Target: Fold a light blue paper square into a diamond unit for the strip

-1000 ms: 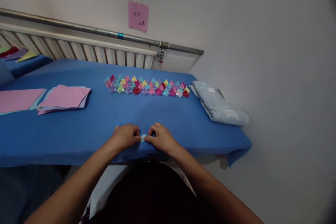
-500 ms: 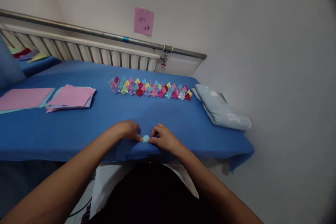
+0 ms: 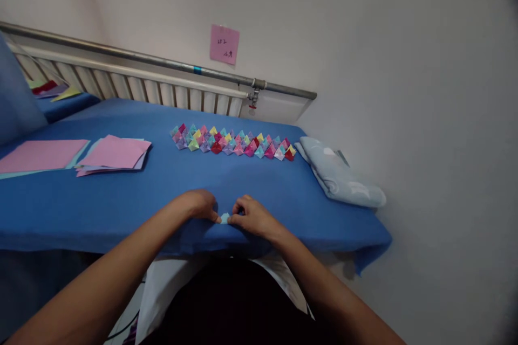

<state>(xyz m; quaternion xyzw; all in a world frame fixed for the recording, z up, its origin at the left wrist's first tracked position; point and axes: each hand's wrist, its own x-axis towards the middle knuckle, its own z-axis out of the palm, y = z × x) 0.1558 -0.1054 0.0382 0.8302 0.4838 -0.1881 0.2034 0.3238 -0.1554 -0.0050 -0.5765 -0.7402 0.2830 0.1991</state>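
A small folded piece of light blue paper (image 3: 224, 219) lies near the front edge of the blue-covered table (image 3: 170, 188). My left hand (image 3: 203, 206) presses its thumb on the paper's left end, with the other fingers bent and partly hidden. From the other side, my right hand (image 3: 251, 214) holds the right end between thumb and curled fingers. Beyond the hands stand rows of folded paper shapes (image 3: 238, 143) in pink, blue, yellow, red and purple.
To the left lie two stacks of paper sheets, a pink-topped one (image 3: 113, 152) and another pink-topped one (image 3: 42, 154). A folded light blue blanket (image 3: 340, 172) rests at the right end. A radiator (image 3: 162, 91) and pipe (image 3: 141, 59) run along the wall.
The view has tilted slightly, so everything sits a little lower in the picture. Both hands keep their places at the two ends of the light blue paper.
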